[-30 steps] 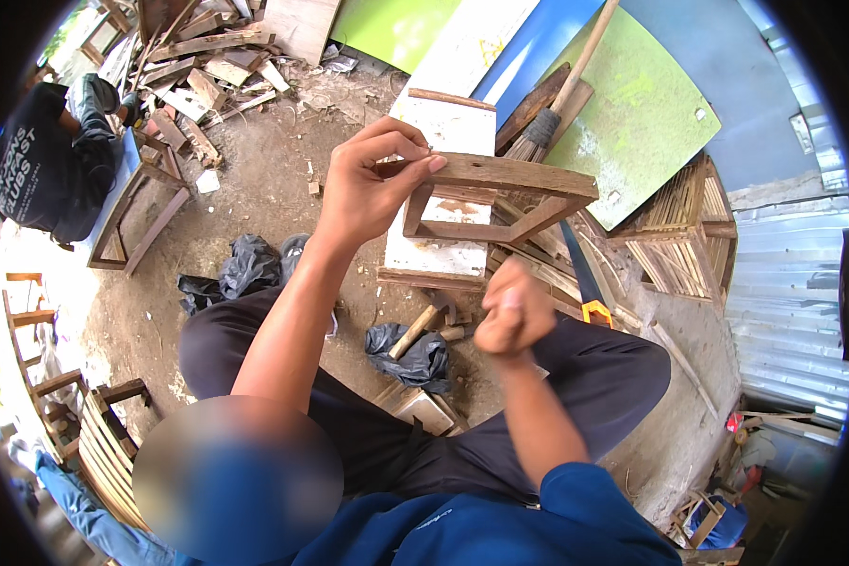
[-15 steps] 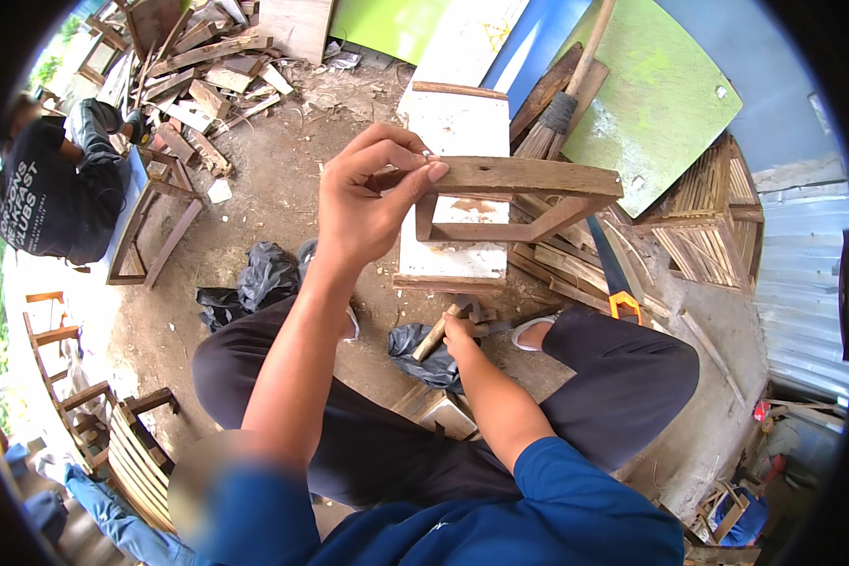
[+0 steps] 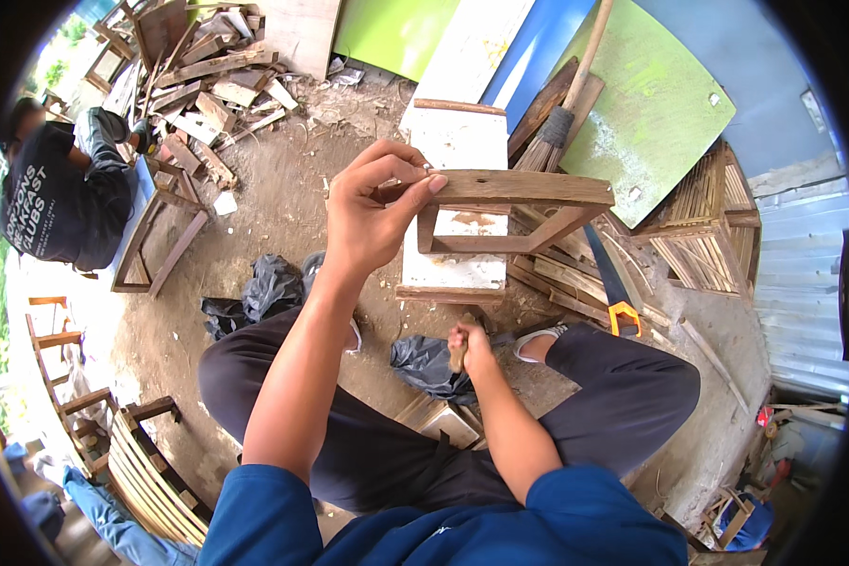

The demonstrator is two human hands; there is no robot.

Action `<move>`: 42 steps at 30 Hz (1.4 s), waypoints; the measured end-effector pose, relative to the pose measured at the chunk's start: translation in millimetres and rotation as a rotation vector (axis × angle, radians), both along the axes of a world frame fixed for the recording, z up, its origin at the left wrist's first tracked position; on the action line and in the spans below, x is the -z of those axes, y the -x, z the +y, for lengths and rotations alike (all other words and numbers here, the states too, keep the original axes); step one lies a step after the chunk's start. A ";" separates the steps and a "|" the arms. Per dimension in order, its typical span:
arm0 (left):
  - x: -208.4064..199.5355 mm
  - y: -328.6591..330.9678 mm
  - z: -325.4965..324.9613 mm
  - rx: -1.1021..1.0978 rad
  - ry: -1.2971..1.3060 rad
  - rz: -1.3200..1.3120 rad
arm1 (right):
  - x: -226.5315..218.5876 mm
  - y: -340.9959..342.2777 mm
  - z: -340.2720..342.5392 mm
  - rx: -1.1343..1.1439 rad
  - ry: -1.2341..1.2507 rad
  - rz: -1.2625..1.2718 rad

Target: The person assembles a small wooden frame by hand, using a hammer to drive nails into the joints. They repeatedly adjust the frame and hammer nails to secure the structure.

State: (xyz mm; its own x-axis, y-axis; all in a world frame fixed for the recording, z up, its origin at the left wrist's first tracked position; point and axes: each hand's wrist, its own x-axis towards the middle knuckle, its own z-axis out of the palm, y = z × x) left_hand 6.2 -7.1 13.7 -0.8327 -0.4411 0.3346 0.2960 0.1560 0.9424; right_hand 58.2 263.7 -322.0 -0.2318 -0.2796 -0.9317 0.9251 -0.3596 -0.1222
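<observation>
An open-air woodworking yard is shown: bare dirt ground (image 3: 283, 208) is strewn with a heap of scrap timber (image 3: 208, 85), half-built wooden frames (image 3: 156, 250) and slatted crates (image 3: 703, 222), a handsaw (image 3: 613, 283) is laid on stacked boards, and corrugated metal sheeting (image 3: 802, 283) forms the wall

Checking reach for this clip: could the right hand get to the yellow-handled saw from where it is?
Probably yes. The right hand, closed on a wooden handle near the knee, is low; the saw lies uncovered on slats just beyond the right leg, but the hand is occupied.
</observation>
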 end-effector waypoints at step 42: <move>-2.6 -7.7 2.6 0.064 -0.021 0.005 | -497.0 125.0 -58.5 -1.315 -0.502 2.067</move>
State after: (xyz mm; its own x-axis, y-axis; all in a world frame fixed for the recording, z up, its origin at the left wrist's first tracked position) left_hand 13.9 -4.5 16.2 -0.8581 -0.3937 0.3298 0.3092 0.1167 0.9438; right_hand -66.9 205.3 174.9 -0.4640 -0.8801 0.1008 -0.7526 0.3317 -0.5689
